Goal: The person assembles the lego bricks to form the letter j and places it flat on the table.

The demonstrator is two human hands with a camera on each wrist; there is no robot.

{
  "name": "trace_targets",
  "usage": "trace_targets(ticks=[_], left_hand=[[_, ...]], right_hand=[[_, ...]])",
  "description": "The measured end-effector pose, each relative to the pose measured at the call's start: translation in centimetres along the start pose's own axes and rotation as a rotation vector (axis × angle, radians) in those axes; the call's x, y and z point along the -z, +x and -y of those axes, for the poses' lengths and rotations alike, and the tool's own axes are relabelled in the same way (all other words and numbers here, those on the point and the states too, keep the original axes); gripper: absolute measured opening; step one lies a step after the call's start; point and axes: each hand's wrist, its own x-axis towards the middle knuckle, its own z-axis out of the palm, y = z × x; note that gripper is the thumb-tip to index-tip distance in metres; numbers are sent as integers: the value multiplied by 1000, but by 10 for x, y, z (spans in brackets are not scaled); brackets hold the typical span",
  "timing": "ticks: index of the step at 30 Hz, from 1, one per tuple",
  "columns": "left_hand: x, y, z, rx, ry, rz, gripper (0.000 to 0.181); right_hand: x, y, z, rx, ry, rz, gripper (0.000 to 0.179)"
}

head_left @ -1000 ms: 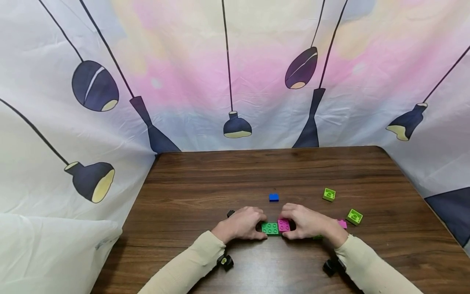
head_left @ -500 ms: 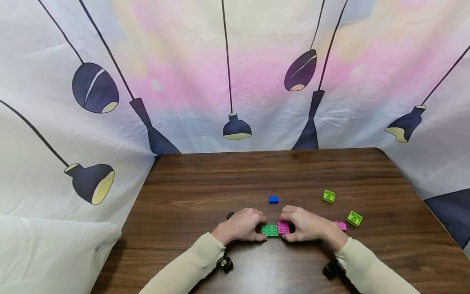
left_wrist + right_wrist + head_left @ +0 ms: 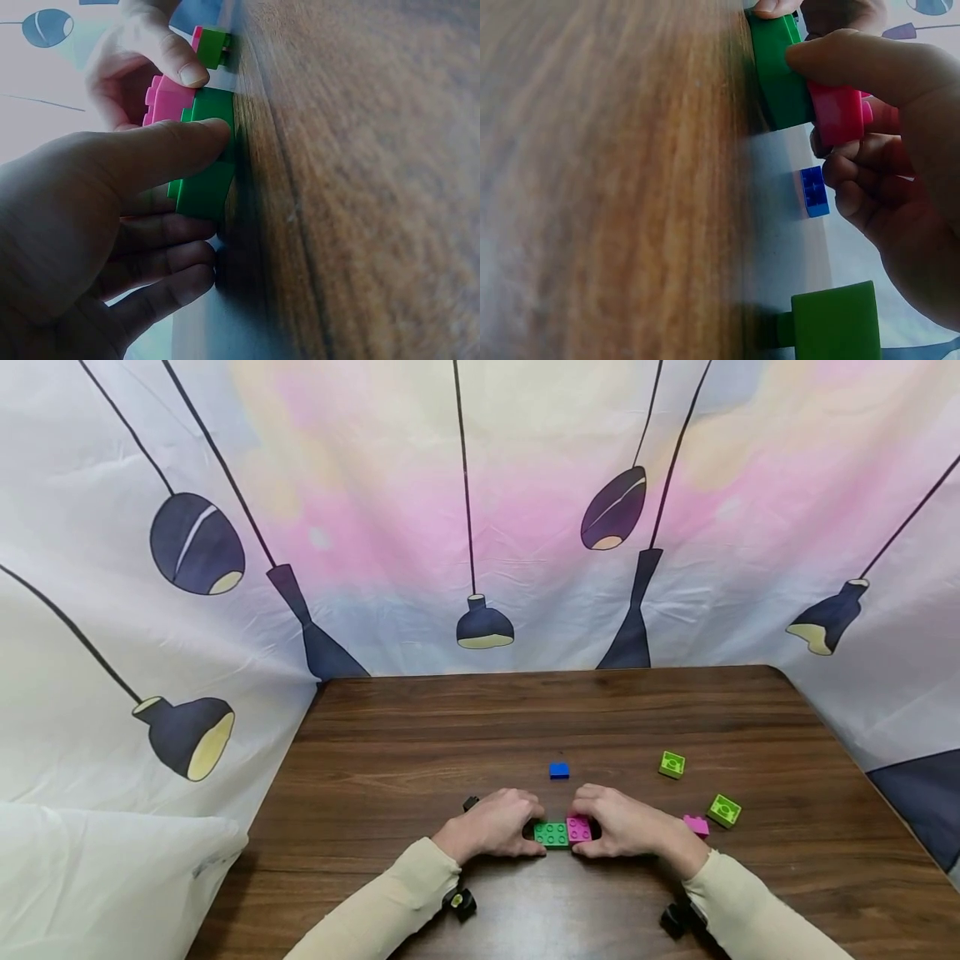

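A green toy building brick lies on the table, studs up. On its right end sits a pink brick, raised above the green studs in the right wrist view. My left hand grips the green brick's left end, with the thumb across its near side. My right hand pinches the pink brick between thumb and fingers; its thumb also reaches the green brick's side. The pink brick's right end is partly hidden by that hand in the head view.
Behind the hands lies a blue brick. Two lime bricks lie hollow side up at the right. Another pink brick is beside my right wrist. A patterned cloth hangs behind the wooden table.
The head view has tilted slightly, so everything sits a little lower in it. Both hands keep their holds on the bricks with hardly any movement.
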Motion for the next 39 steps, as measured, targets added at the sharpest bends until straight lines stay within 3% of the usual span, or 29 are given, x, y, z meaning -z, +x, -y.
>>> trace_targets(ticks=[27,39], left_hand=[[0,-1,0,5,-4,-5,30],[10,-4,3,19,-16,39,49]], right_hand=[[-10,4,2,32,-14,-65,24],[-9,4,5,33,-9,-58,24]])
